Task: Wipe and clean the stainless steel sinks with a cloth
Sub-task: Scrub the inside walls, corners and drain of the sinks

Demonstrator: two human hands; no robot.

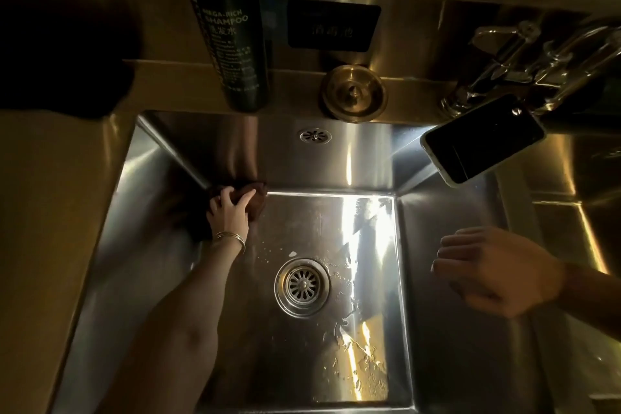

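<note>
Scrubbing into the far corner now: the left hand (pixel 228 210) has its fingers curled over a dark cloth (pixel 259 202), pressing it down where the floor of the sink (pixel 450 346) meets the back wall. The right hand (pixel 497 269) hovers well apart from it over the opposite wall, fingers loose, holding nothing. Between the two hands sits the drain (pixel 301 286), with water droplets (pixel 356 360) on the floor nearer the person.

Watch the phone (pixel 484 138), though. It's perched just beyond the right hand, on the rim's corner, and looks to overhang the basin. One careless lift of that idle hand could tip it onto the wet steel. Same worry past the left hand: the shampoo bottle (pixel 232 27) stands on the ledge right above the cloth, and a wide sweep up the back wall could topple it.
</note>
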